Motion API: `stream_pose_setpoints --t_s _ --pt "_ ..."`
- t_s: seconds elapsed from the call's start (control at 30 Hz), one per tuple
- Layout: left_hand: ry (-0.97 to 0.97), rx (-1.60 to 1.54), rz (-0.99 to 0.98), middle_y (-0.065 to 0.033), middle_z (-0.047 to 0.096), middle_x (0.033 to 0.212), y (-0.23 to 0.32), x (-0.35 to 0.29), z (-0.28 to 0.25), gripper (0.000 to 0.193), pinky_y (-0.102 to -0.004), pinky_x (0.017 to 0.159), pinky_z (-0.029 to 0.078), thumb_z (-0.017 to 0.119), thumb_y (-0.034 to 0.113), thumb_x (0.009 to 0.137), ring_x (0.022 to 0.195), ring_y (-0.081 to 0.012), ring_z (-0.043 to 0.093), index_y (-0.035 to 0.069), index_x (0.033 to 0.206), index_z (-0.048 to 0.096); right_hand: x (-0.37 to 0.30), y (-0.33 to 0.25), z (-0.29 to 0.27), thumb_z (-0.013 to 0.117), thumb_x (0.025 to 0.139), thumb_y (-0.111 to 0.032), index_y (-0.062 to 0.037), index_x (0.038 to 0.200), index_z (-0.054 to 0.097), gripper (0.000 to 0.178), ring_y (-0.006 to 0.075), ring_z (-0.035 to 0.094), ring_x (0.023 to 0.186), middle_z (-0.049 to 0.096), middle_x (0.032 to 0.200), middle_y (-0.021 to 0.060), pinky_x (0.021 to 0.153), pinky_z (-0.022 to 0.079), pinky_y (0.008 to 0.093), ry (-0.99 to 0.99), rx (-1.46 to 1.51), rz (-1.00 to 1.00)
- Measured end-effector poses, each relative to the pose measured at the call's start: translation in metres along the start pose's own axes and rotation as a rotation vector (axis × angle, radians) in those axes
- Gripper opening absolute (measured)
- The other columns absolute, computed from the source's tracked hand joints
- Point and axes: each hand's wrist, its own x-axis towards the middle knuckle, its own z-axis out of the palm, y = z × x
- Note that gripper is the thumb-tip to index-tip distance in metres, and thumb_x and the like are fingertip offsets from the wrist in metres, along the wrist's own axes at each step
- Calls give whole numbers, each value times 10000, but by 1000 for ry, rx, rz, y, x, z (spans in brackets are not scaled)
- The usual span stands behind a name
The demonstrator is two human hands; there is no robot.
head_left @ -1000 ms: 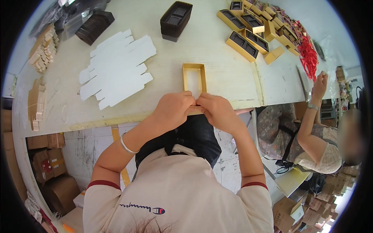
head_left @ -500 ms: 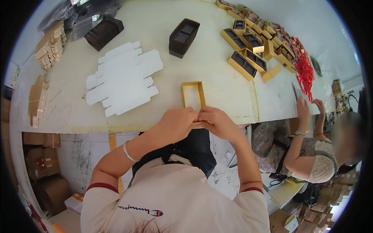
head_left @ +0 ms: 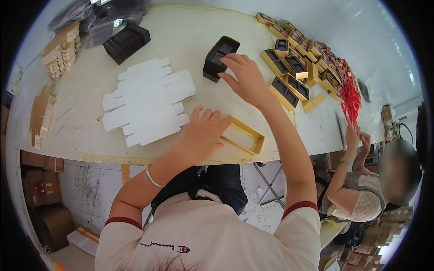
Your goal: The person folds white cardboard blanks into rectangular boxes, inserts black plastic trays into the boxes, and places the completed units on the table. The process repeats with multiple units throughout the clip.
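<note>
On the pale tabletop, a rectangular gold cardboard frame is lying.
The left hand is overlapping its corner, the right hand a black plastic tray stack; both grips are standing open.

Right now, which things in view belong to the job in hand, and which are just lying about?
Part of the job, judging by the hands:
gold frame, at the left hand
black trays, at the right hand
probably white blanks and gold boxes

Lying about, it seems:
plastic bags
cartons below
</note>
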Motion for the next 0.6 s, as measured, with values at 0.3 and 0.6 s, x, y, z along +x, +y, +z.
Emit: stream_pose_setpoints --t_s 0.3,0.6 --pt "89 -380 76 -102 518 1265 4 14 22 760 -441 1016 319 772 286 704 1181 -300 447 100 1360 438 28 11 15 716 774 -140 -49 752 622 133 273 574 793 586 779 74 670 456 377 -39 -120 92" --pt "49 -394 -84 -106 509 1268 -6 -12 9 718 -422 971 376 726 177 738 1097 -297 489 117 1387 426 -72 -17 -117 637 922 -263 -39 967 590 233 87 593 708 652 853 39 588 457 208 419 1338 664"
